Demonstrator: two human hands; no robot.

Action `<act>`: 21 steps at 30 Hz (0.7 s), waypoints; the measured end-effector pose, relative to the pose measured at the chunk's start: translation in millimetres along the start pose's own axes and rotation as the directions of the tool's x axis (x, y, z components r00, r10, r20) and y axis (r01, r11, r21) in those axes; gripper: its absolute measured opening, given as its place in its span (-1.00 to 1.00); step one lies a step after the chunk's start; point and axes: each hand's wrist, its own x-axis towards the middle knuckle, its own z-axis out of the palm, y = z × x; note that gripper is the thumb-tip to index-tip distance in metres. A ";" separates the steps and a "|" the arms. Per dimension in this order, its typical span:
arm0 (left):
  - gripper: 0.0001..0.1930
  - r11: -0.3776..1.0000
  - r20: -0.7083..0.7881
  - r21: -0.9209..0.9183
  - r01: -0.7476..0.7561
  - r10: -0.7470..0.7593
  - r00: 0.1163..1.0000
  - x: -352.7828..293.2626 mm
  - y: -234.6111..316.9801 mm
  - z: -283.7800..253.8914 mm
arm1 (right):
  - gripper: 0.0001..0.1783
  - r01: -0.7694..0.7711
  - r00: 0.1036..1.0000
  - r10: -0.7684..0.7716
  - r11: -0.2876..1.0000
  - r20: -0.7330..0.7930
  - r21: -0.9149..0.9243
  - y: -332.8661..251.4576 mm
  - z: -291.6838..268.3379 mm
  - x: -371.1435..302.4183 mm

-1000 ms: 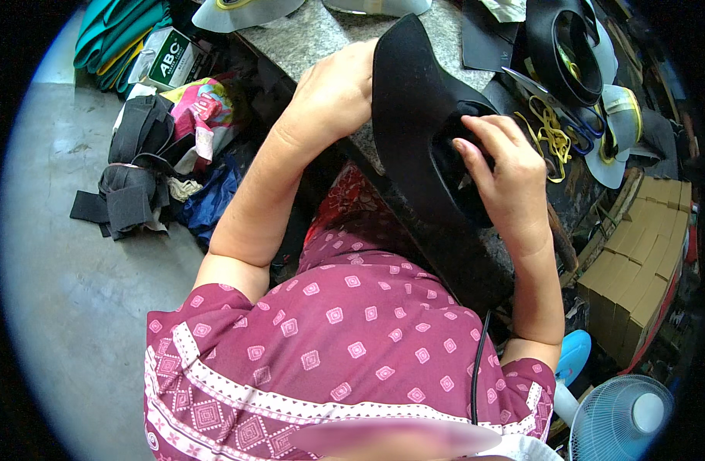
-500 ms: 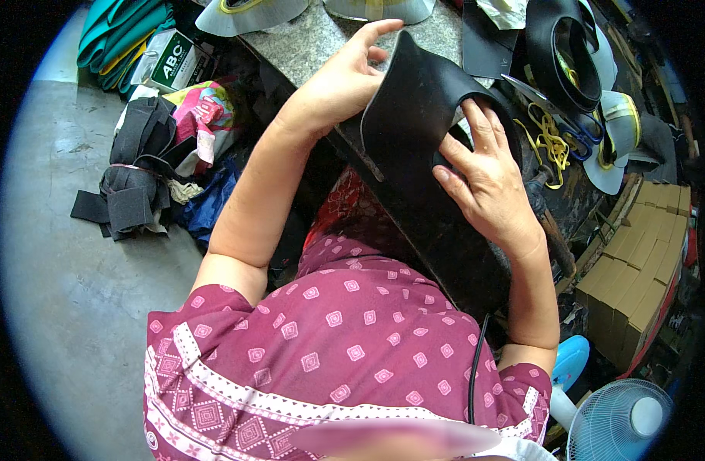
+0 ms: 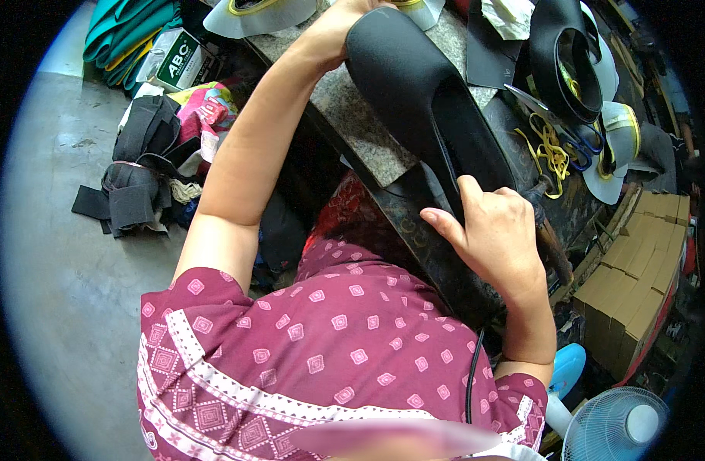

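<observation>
A black shoe upper, smooth and shaped like a closed-toe pump with a long opening, lies slantwise above the worktable. Its rounded toe points up and left. My left hand grips it by the toe, with most of its fingers hidden behind the edge. At the near end, my right hand closes over the heel part, fingers curled in and thumb stretched out to the left. A black flap hangs from the upper's left side, over the stone slab.
Scissors and yellow cord lie right of the upper. Black bands and grey-yellow shoe parts sit beyond. Cardboard boxes and a fan stand at the right; dark fabric bundles lie on the floor at the left.
The upper has been turned and straightened, so its toe and long opening now show. My left hand has moved up and left to the toe; my right has come out of the opening and lower.
</observation>
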 end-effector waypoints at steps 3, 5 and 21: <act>-0.44 0.994 -0.104 -0.065 0.084 -0.090 0.991 11.3 -7.4 -9.1 | -0.61 -0.013 0.999 0.014 1.000 -0.039 0.027 1.0 0.1 4.8; -0.46 0.961 -0.110 -0.224 0.160 -0.188 0.976 9.9 -4.8 -8.6 | -0.75 0.002 0.994 0.001 1.000 -0.108 0.023 4.2 -0.4 10.0; -0.43 0.987 0.096 0.153 0.044 -0.059 0.994 10.4 13.3 6.0 | -0.74 0.082 0.992 -0.082 0.997 0.091 0.009 2.5 1.6 12.8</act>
